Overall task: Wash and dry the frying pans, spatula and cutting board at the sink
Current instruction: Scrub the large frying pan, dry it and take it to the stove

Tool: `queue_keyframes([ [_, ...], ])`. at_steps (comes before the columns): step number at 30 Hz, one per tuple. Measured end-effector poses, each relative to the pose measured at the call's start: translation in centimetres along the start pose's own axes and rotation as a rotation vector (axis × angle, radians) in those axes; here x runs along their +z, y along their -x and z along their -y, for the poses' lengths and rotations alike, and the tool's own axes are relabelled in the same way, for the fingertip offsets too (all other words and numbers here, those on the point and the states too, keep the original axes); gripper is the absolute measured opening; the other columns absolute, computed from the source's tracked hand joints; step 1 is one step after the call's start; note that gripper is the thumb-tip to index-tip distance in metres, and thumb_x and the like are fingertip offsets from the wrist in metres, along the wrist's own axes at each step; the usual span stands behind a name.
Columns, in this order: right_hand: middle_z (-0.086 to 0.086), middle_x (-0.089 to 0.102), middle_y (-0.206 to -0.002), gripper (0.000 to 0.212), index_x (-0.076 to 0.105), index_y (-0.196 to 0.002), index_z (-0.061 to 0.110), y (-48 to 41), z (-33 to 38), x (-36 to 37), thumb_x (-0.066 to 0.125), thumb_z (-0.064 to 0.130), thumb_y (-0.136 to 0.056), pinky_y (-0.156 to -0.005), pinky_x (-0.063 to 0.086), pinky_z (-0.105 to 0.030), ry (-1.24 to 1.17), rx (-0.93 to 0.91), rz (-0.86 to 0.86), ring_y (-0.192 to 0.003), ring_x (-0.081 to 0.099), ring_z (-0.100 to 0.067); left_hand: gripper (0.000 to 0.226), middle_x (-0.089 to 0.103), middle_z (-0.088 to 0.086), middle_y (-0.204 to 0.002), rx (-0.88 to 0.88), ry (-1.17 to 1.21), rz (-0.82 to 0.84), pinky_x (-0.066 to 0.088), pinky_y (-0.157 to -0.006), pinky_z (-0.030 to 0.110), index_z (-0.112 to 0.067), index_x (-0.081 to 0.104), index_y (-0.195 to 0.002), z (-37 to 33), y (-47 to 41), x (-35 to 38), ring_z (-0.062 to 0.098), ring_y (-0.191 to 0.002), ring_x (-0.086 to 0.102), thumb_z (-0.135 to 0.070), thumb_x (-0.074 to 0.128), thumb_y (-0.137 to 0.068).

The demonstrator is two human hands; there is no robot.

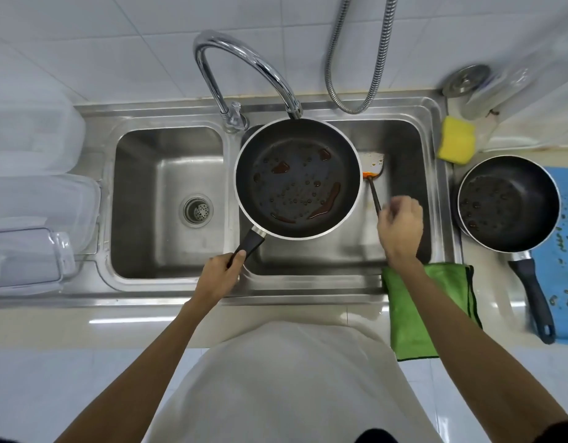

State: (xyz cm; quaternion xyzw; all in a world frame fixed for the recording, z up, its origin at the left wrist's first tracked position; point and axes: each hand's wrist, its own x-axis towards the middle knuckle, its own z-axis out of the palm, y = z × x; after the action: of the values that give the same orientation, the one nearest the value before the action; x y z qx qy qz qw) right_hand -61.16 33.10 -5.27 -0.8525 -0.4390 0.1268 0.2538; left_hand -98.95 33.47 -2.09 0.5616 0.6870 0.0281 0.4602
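Clear plastic containers crowd the counter's left edge beside the double sink. The left hand is wrapped around the black handle of a greasy frying pan, holding it over the divider and right basin under the faucet. In the right basin the right hand pinches the handle of the spatula, whose blade lies near the basin's back. A green cloth drapes the sink's front edge. Towards the counter's right edge, a yellow sponge sits behind a second frying pan resting on the blue cutting board.
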Motion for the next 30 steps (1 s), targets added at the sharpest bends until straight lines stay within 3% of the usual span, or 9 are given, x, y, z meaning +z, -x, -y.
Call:
queue_keyframes([
  [2, -0.013, 0.062, -0.093, 0.015, 0.063, -0.102, 0.001, 0.4, 3.7, -0.8, 0.058, 0.014, -0.095, -0.079, 0.046, -0.040, -0.076, -0.218, -0.092, -0.091, 0.056, -0.030, 0.052, 0.061, 0.002, -0.056, 0.004, -0.003, 0.009, 0.043, -0.055, 0.027, -0.016, 0.055, -0.061, 0.2, -0.3, 0.1, 0.016, -0.053, 0.059, -0.044, 0.045, -0.103],
  [4, -0.012, 0.065, -0.096, 0.017, 0.066, -0.106, 0.000, 0.8, 7.5, -0.5, 0.060, 0.013, -0.096, -0.084, 0.048, -0.037, -0.151, -0.400, -0.080, -0.092, 0.058, -0.029, 0.053, 0.064, 0.007, -0.059, 0.015, -0.002, 0.015, 0.047, -0.059, 0.035, -0.012, 0.058, -0.064, 0.5, -0.7, 0.3, 0.022, -0.058, 0.062, -0.046, 0.045, -0.102],
  [9, -0.018, 0.063, -0.128, 0.041, 0.059, -0.132, -0.002, 0.4, 17.0, 3.2, 0.058, 0.015, -0.095, -0.108, 0.046, -0.039, -0.229, -0.642, 0.176, -0.120, 0.058, -0.032, 0.050, 0.062, 0.004, -0.058, 0.045, -0.013, 0.026, 0.044, -0.056, 0.030, -0.018, 0.057, -0.064, 0.7, -1.4, 0.5, 0.021, -0.059, 0.062, -0.048, 0.044, -0.102],
  [13, -0.023, 0.038, -0.156, 0.060, 0.037, -0.150, -0.006, -1.4, 23.7, 6.9, 0.054, 0.018, -0.099, -0.121, 0.022, -0.033, -0.070, -0.744, 0.377, -0.146, 0.036, -0.033, 0.048, 0.064, -0.001, -0.057, 0.034, -0.014, 0.040, 0.042, -0.056, 0.025, -0.018, 0.062, -0.068, 1.5, -1.6, 0.0, 0.016, -0.058, 0.064, -0.046, 0.045, -0.103],
  [16, -0.027, 0.013, -0.165, 0.068, 0.017, -0.156, -0.007, -3.7, 26.3, 9.5, 0.047, 0.023, -0.102, -0.126, 0.011, -0.041, 0.079, -0.783, 0.433, -0.154, 0.014, -0.038, 0.047, 0.065, -0.001, -0.059, 0.034, -0.031, 0.036, 0.047, -0.060, 0.028, -0.017, 0.062, -0.070, 2.0, -1.9, -0.2, 0.016, -0.061, 0.065, -0.046, 0.045, -0.102],
  [18, -0.029, 0.004, -0.165, 0.069, 0.014, -0.157, -0.005, -5.2, 27.2, 10.6, 0.044, 0.024, -0.103, -0.127, 0.011, -0.046, 0.161, -0.799, 0.436, -0.154, 0.008, -0.042, 0.043, 0.065, -0.002, -0.061, 0.043, -0.041, 0.038, 0.043, -0.059, 0.026, -0.021, 0.060, -0.070, 2.1, -2.1, -0.3, 0.014, -0.063, 0.064, -0.045, 0.045, -0.103],
  [30, -0.029, 0.032, -0.156, 0.068, 0.027, -0.151, -0.012, -3.9, 29.4, 11.1, 0.048, 0.024, -0.098, -0.124, 0.020, -0.043, 0.169, -0.776, 0.422, -0.147, 0.031, -0.040, 0.044, 0.065, 0.001, -0.059, 0.068, -0.044, 0.073, 0.043, -0.055, 0.024, -0.020, 0.061, -0.071, 2.5, -3.6, -1.0, 0.016, -0.058, 0.064, -0.045, 0.045, -0.103],
])
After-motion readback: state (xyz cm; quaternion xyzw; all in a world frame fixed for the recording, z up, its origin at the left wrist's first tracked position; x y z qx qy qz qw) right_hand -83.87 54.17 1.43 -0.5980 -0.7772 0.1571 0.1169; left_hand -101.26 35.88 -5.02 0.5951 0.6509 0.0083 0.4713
